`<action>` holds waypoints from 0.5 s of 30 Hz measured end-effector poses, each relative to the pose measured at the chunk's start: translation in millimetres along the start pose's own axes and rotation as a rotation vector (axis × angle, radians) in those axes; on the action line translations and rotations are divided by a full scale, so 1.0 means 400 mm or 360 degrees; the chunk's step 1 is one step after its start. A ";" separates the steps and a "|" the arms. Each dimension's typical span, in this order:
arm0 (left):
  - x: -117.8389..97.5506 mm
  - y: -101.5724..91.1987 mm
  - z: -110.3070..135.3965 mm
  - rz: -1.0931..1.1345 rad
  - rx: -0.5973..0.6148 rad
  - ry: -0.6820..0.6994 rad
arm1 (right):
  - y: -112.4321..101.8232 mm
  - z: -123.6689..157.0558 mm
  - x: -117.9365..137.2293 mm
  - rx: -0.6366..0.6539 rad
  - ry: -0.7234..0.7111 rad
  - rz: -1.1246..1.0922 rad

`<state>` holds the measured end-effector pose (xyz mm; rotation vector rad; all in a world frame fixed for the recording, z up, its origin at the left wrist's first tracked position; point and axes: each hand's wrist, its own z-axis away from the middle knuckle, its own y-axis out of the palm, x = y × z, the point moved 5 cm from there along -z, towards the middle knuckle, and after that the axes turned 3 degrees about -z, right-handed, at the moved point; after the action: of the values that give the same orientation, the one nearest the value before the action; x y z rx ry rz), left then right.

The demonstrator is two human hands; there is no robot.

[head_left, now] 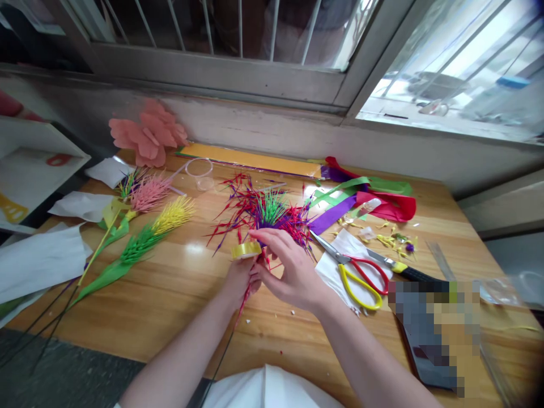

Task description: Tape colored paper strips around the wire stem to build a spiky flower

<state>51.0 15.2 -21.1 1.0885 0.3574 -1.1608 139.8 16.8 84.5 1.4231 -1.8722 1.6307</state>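
Observation:
My left hand (241, 279) is closed around the thin red-wrapped stem (241, 309) of an artificial flower. A small roll of yellowish clear tape (246, 250) sits at the top of this hand. The flower head (272, 209) points away from me, with green spikes in the middle and red and purple pointed strands around them. My right hand (291, 266) is at the flower's base, thumb and fingers apart, its index fingertip by the tape roll. Whether it touches the tape, I cannot tell. A dark wire end (223, 354) runs down from the stem toward me.
Scissors (346, 263) with red and yellow handles lie on white paper, beside a black-handled cutter (419, 275). Coloured strips (335, 215) lie at the back right. Finished grain-like flowers (140, 246) lie left. A pixelated dark device (433, 340) is at the right.

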 end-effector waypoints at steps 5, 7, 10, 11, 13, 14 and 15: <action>0.001 -0.005 0.004 -0.0036 -0.0080 0.0091 | 0.020 0.010 0.018 -0.0092 -0.0171 0.0168; -0.005 -0.006 0.008 -0.0029 -0.0078 0.0131 | 0.019 0.032 0.016 -0.0235 -0.0228 0.0109; -0.017 -0.009 0.013 0.0017 -0.0108 0.0163 | 0.008 0.080 0.000 -0.0431 -0.0171 -0.0026; -0.022 -0.010 0.014 0.0044 -0.0109 0.0174 | 0.003 0.096 -0.008 -0.0479 -0.0119 -0.0058; -0.031 -0.006 0.014 0.0103 -0.0046 0.0196 | -0.006 0.124 -0.024 -0.0547 -0.0025 -0.0085; -0.035 -0.002 0.015 0.0127 0.0019 0.0198 | -0.009 0.135 -0.030 -0.0563 0.0013 -0.0093; -0.038 0.003 0.015 0.0147 0.0089 0.0193 | -0.011 0.143 -0.036 -0.0570 0.0039 -0.0107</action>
<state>44.2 18.5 -6.7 1.2152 0.3669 -1.0308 171.5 -25.4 57.9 1.2901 -1.9566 1.1996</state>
